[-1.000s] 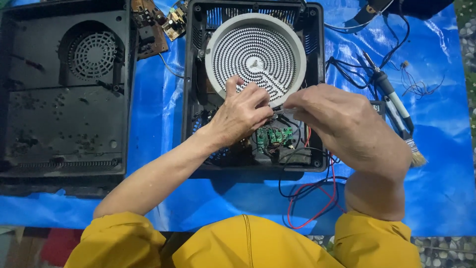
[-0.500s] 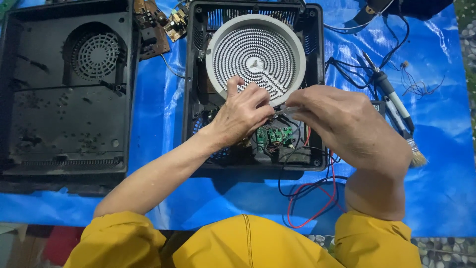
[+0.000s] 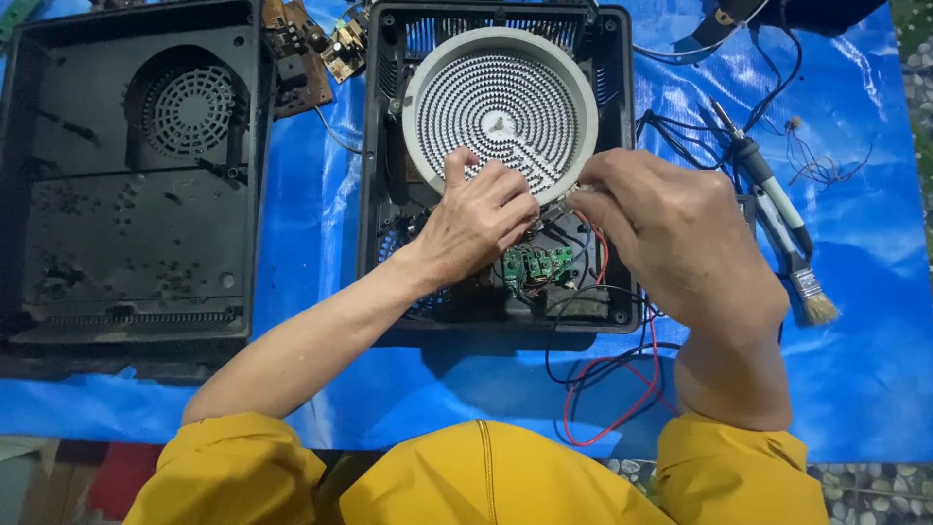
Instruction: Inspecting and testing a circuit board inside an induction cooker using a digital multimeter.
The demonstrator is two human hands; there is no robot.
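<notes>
1. blue tarp (image 3: 855,321) covers the work surface; an opened black cooker housing (image 3: 622,194) sits on it right in front of you.
2. round white heating coil disc (image 3: 501,102) lies in the upper half of that housing, slightly left of its centre.
3. your left hand (image 3: 481,219) rests on the disc's lower edge, index finger stretched out on the coil face, other fingers curled together; whether it grips anything, cannot tell.
4. your right hand (image 3: 671,233) is curled, fingertips pressed together at the disc's lower right rim, just beside the left hand; what it pinches is hidden.
5. green circuit board (image 3: 536,265) shows under and between both hands, in the housing's lower part.
6. red and black wires (image 3: 607,389) loop out of the housing's front edge onto the tarp.
7. soldering iron (image 3: 753,160) and small brush (image 3: 802,282) lie right of the housing, near your right hand.
8. second black shell with a fan grille (image 3: 185,107) lies well left; loose brown boards (image 3: 301,58) between the two shells at the top.
</notes>
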